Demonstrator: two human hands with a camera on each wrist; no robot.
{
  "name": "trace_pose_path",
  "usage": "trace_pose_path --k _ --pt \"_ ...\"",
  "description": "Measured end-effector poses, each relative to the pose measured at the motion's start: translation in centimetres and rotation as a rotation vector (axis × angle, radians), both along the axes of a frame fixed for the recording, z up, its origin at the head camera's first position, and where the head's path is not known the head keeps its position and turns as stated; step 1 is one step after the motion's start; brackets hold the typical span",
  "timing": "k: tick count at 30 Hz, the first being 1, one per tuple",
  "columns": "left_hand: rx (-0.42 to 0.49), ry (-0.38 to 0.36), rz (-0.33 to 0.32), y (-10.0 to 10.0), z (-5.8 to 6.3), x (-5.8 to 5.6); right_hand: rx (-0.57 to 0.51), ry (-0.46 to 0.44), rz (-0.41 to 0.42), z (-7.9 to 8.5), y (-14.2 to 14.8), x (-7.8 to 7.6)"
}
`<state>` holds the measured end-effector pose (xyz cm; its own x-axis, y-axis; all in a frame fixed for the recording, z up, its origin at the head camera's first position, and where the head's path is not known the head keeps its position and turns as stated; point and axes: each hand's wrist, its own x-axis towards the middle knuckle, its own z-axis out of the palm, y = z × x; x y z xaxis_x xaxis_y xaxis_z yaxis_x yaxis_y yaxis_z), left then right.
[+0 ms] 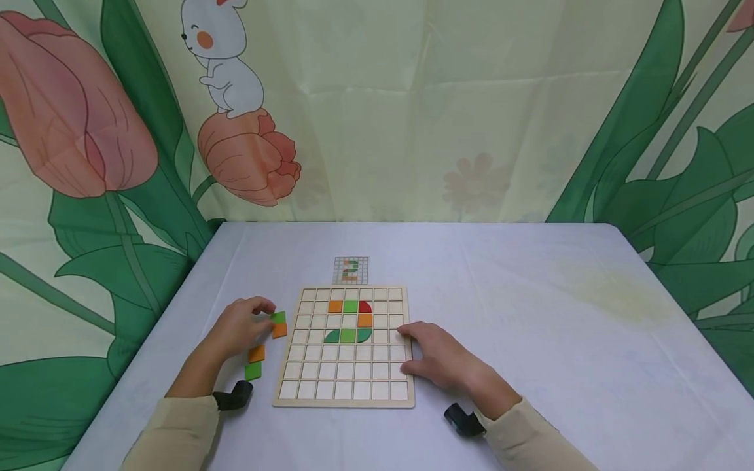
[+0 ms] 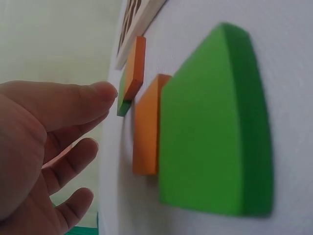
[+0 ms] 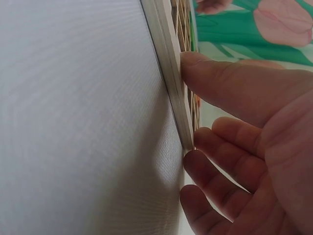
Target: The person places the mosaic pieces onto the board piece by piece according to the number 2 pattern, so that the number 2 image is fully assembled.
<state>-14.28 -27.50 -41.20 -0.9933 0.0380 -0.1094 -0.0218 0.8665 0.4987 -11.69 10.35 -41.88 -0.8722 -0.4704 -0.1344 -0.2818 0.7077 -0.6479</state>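
A wooden grid board (image 1: 343, 403) lies on the table. Orange, green and red pieces, some square and some rounded, sit in its upper cells. At its left side my left hand (image 1: 238, 327) has thumb and fingers apart beside a green square tile (image 1: 278, 317), which touches an orange square tile (image 1: 279, 330). Nearer me lie a second orange tile (image 2: 145, 129) and a second green tile (image 2: 203, 132); they look large in the left wrist view. My right hand (image 1: 438, 356) rests its fingertips and thumb on the board's right edge, fingers loosely bent.
Behind the board lies a small pattern card (image 1: 350, 270) showing a coloured figure on a grid. A white cloth (image 1: 530, 294) covers the table. A printed curtain (image 1: 377, 131) with flowers and a rabbit hangs at the back. Black wrist cameras (image 1: 465, 420) sit at both sleeves.
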Motion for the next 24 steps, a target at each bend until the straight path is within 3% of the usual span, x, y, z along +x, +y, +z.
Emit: trace_pose_path --k 8,24 --pt "-0.010 0.031 -0.025 -0.51 -0.58 -0.26 -0.009 -0.002 -0.002 0.03 0.01 -0.01" --pt "-0.021 -0.007 -0.014 -0.27 -0.96 -0.79 -0.008 -0.012 -0.006 0.21 -0.06 0.07"
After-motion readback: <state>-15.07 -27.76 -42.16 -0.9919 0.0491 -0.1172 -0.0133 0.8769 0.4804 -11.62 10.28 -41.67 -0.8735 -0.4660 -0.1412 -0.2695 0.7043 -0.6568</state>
